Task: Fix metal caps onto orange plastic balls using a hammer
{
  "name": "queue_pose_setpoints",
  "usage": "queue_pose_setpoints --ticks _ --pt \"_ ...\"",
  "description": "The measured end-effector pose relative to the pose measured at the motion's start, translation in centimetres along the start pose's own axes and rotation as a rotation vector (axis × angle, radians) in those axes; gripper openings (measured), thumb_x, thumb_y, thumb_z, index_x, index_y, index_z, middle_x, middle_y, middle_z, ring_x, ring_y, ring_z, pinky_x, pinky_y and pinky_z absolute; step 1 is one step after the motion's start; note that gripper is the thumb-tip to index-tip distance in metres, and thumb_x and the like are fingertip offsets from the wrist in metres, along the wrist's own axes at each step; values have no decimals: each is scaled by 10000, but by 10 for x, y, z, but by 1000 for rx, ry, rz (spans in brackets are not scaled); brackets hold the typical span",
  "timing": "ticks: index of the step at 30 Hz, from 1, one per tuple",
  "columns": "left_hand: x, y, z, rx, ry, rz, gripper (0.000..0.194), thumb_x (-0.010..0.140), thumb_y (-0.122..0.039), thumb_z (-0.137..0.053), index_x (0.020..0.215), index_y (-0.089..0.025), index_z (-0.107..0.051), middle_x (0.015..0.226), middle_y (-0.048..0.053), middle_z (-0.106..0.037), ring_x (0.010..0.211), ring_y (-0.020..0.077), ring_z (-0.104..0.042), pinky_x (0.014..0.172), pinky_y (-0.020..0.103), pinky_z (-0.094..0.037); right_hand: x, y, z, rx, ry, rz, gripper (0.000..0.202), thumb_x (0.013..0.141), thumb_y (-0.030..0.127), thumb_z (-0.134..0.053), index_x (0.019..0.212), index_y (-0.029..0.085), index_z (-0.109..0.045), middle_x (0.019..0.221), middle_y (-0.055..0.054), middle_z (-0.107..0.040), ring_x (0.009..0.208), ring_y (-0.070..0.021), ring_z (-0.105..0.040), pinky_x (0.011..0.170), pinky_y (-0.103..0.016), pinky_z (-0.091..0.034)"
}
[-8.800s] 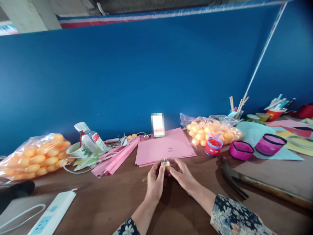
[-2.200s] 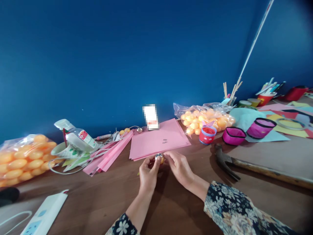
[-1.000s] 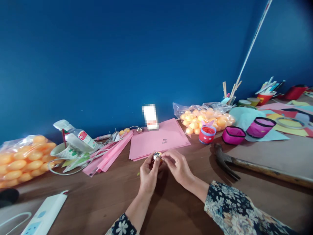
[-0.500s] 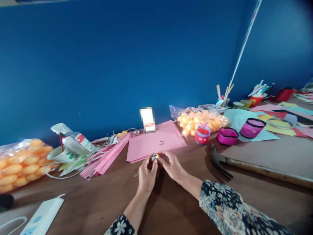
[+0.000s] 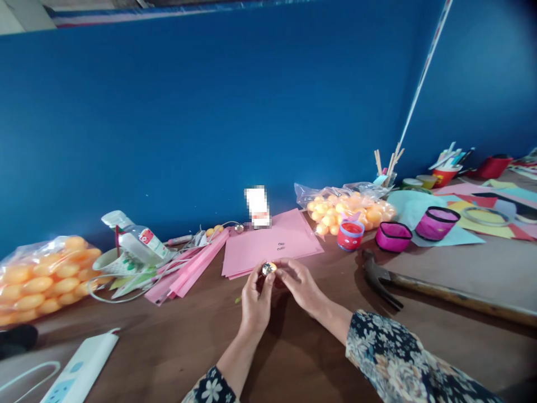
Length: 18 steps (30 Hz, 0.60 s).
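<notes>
A small shiny silver and gold ball (image 5: 269, 269) is held up between my two hands, just in front of the stacked pink paper sheets (image 5: 268, 246). My left hand (image 5: 257, 296) pinches it from the left with thumb and fingers. From the right, the fingertips of my right hand (image 5: 300, 285) close on the same ball. Another silver ball (image 5: 239, 228) lies at the back edge of the pink sheets, beside a few orange balls (image 5: 215, 230).
A hammer (image 5: 444, 295) lies at the right, below magenta fabric cups (image 5: 393, 237) and a red cup (image 5: 350, 235). Bags of orange balls (image 5: 46, 277) stand left and back right. Left are pink strips (image 5: 197, 268), a tilted bottle (image 5: 140, 240) and a power strip (image 5: 81, 364).
The camera view has shifted slightly, so the scene sits a little further right. Both hands still hold the ball, which shows more of its surface now.
</notes>
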<state>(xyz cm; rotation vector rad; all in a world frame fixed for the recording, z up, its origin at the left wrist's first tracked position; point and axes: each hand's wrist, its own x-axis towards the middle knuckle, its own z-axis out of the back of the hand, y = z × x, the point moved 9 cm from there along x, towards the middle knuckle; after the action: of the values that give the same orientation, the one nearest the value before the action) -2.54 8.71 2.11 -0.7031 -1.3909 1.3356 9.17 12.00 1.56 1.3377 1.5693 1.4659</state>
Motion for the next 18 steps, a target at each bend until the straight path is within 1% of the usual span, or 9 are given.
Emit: queue_pose_setpoints --ticks 4,7,10,13,16,18 --pt "0 1 0 6 6 -14 383 782 -337 -537 1136 -193 -550 1115 88 -621 1017 214 -573 896 340 -419 0 1 2 -47 -37 -7 274 769 361 -585 990 199 -590 960 -51 -656 804 -186 -642 690 -302 -543" --pt "0 2 -2 16 22 -6 384 790 -335 -527 1146 -193 -541 1119 89 -617 1024 212 -568 902 340 -415 1 1 2 -87 -33 -1 288 773 355 -581 1009 189 -591 976 -64 -658 837 -198 -641 708 -309 -542" --pt "0 5 -4 7 43 20 405 786 -343 -529 1161 -190 -529 1119 92 -613 1027 215 -564 897 343 -421 3 0 3 -143 -28 35 254 791 340 -562 987 183 -603 960 -67 -666 858 -203 -637 744 -321 -531" --pt "0 3 -2 21 6 23 404 762 -353 -557 1132 -190 -554 1116 93 -605 1035 220 -557 893 345 -426 4 1 5 -175 -37 70 236 799 314 -557 987 181 -607 977 -68 -665 907 -206 -624 808 -332 -507" --pt "0 -3 3 89 -50 -20 352 739 -355 -583 1052 -196 -606 1109 93 -588 1039 224 -550 898 350 -424 3 3 4 -160 -29 82 246 803 311 -551 1011 187 -598 1002 -67 -658 938 -207 -613 829 -337 -500" --pt "-1 -5 7 104 -79 -29 360 729 -354 -596 1055 -202 -605 1102 93 -589 1021 225 -559 899 361 -423 2 7 3 -153 -24 84 247 809 317 -543 1017 195 -595 1012 -62 -654 955 -207 -606 839 -338 -496"
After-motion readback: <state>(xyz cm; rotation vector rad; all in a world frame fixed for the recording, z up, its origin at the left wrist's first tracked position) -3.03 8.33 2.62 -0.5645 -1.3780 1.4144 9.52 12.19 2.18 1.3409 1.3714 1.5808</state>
